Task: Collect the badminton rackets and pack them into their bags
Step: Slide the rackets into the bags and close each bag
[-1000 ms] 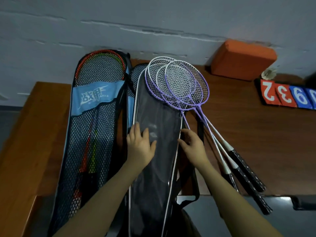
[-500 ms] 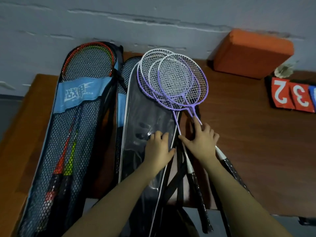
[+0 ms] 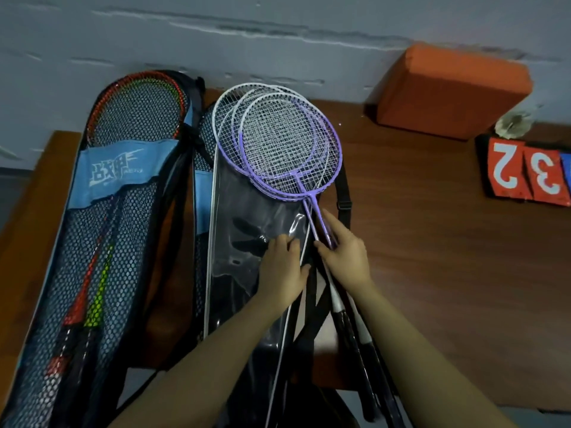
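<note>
Purple rackets [image 3: 278, 146] swung upright since (heads toward the wall).

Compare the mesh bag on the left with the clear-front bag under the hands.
The mesh bag has black netting and a blue printed band; the clear-front bag has glossy see-through plastic with white piping. The mesh bag already holds red and green rackets; the purple rackets lie on top of the clear-front bag. Both are long and lie side by side.

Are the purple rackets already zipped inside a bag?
No: the purple rackets lie on top of the clear bag, heads fully exposed.
</note>
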The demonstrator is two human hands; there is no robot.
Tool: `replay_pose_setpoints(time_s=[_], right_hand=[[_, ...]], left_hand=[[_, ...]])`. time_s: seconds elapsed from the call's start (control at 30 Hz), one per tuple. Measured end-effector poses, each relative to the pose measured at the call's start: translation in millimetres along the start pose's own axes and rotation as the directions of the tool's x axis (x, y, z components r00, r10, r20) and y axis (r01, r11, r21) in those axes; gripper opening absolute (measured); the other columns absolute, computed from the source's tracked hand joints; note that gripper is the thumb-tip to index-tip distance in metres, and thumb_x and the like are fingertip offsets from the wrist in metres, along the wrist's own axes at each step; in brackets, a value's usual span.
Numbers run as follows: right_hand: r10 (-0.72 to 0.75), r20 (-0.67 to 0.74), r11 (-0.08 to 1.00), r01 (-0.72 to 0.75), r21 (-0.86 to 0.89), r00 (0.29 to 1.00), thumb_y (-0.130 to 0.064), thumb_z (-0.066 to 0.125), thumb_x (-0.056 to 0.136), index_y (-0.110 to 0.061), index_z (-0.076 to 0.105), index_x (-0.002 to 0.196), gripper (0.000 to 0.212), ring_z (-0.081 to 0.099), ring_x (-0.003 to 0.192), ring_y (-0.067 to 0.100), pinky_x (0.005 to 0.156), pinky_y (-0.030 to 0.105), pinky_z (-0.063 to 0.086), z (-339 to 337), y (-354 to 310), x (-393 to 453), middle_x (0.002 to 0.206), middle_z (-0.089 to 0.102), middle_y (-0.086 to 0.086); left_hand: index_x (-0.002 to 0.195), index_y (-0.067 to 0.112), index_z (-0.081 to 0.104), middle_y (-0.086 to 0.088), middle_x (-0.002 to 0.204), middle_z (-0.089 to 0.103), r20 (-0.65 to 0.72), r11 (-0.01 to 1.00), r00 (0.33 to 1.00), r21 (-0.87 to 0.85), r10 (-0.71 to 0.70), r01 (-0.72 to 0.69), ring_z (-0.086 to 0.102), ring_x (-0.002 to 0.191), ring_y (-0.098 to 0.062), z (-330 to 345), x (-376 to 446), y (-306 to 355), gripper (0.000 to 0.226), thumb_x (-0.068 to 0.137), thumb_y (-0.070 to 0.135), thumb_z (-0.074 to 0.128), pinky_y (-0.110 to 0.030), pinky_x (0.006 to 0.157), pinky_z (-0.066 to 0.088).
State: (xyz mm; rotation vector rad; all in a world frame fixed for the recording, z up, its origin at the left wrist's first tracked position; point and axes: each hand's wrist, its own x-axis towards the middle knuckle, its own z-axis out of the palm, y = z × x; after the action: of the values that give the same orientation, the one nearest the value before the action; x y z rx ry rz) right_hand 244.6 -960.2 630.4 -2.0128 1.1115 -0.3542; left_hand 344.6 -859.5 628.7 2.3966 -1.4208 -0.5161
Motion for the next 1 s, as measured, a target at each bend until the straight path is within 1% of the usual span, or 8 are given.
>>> replay_pose_setpoints(time_s=[0.13, 0.3, 0.4, 0.57, 0.63, 0.77, 0.9, 1.0], right_hand=[[0.078, 0.042, 0.989, -0.083, 0.123, 0.996, -0.004, 0.064, 0.079, -0.024, 0.046, 0.135, 0.062, 0.061, 0.104, 0.014, 0.089, 0.028, 0.048, 0, -4, 4, 0.12, 0.064, -0.004], [0.158, 0.08, 0.957, -0.172, 0.235, 0.984, 0.009, 0.063, 0.073, -0.014, 0.055, 0.126, 0.058, 0.063, 0.088, 0.013, 0.084, 0.026, 0.051, 2, -9, 13, 0.105, 0.067, 0.0], [0.247, 0.141, 0.846, -0.284, 0.452, 0.959, 0.017, 0.063, 0.072, -0.008, 0.059, 0.118, 0.053, 0.065, 0.075, 0.021, 0.071, 0.039, 0.058, -8, -9, 16, 0.09, 0.068, 0.011], [0.272, 0.232, 0.654, -0.356, 0.667, 0.934, 0.019, 0.059, 0.076, -0.012, 0.064, 0.107, 0.044, 0.062, 0.055, 0.016, 0.053, 0.025, 0.053, -32, -14, 4, 0.067, 0.068, 0.004], [0.304, 0.185, 0.65, -0.346, 0.677, 0.935, 0.016, 0.057, 0.078, -0.01, 0.065, 0.108, 0.04, 0.061, 0.052, 0.013, 0.049, 0.021, 0.05, -39, -12, 1, 0.066, 0.069, 0.0], [0.332, 0.053, 0.69, -0.281, 0.668, 0.942, 0.011, 0.06, 0.08, -0.01, 0.069, 0.106, 0.035, 0.062, 0.065, 0.017, 0.058, 0.025, 0.05, -54, -2, -9, 0.084, 0.072, 0.009], [0.374, -0.039, 0.682, -0.246, 0.689, 0.927, 0.014, 0.057, 0.081, -0.007, 0.067, 0.107, 0.035, 0.064, 0.059, 0.01, 0.053, 0.019, 0.05, -69, 4, -16, 0.08, 0.069, 0.009], [0.384, -0.066, 0.69, -0.239, 0.683, 0.921, 0.011, 0.057, 0.082, -0.007, 0.066, 0.111, 0.036, 0.067, 0.06, 0.016, 0.056, 0.026, 0.054, -69, 12, -18, 0.078, 0.071, 0.008]], left_hand=[[0.118, 0.006, 0.054, -0.012, 0.11, 0.05, 0.011, 0.999, 1.0, -0.044, 0.006, -0.006, 0.048, 0.103, -0.029, 5, -5, 1, 0.038, 0.083, 0.02, 0.063, -0.037, 0.077, 0.044], [0.116, 0.011, 0.056, -0.008, 0.114, 0.049, 0.046, 0.973, 0.99, -0.185, -0.13, 0.136, 0.045, 0.109, -0.023, 3, -4, 4, 0.031, 0.086, 0.018, 0.059, -0.034, 0.086, 0.045], [0.113, 0.011, 0.058, -0.007, 0.112, 0.052, 0.068, 0.957, 0.981, -0.217, -0.183, 0.194, 0.047, 0.109, -0.024, 1, -3, 7, 0.026, 0.088, 0.019, 0.057, -0.037, 0.087, 0.045], [0.115, 0.011, 0.053, -0.008, 0.119, 0.051, 0.065, 0.979, 0.986, -0.124, -0.154, 0.161, 0.046, 0.112, -0.025, 2, -1, 10, 0.028, 0.09, 0.024, 0.053, -0.035, 0.088, 0.042], [0.118, 0.012, 0.051, -0.008, 0.121, 0.05, 0.076, 0.982, 0.986, -0.11, -0.146, 0.153, 0.048, 0.112, -0.024, 1, 3, 14, 0.031, 0.091, 0.028, 0.053, -0.034, 0.087, 0.042], [0.12, 0.009, 0.05, -0.009, 0.119, 0.049, 0.057, 0.981, 0.988, -0.121, -0.143, 0.149, 0.052, 0.108, -0.027, 1, 14, 21, 0.031, 0.092, 0.023, 0.052, -0.036, 0.084, 0.044], [0.092, 0.004, 0.06, -0.011, 0.093, 0.057, -0.01, 0.947, 0.979, -0.254, -0.204, 0.195, 0.058, 0.084, -0.026, 1, 21, 26, 0.01, 0.086, 0.003, 0.053, -0.036, 0.072, 0.048], [0.085, 0.0, 0.063, -0.013, 0.076, 0.06, -0.029, 0.913, 0.968, -0.343, -0.248, 0.223, 0.057, 0.069, -0.026, -3, 26, 27, 0.016, 0.081, -0.008, 0.05, -0.042, 0.067, 0.051]])
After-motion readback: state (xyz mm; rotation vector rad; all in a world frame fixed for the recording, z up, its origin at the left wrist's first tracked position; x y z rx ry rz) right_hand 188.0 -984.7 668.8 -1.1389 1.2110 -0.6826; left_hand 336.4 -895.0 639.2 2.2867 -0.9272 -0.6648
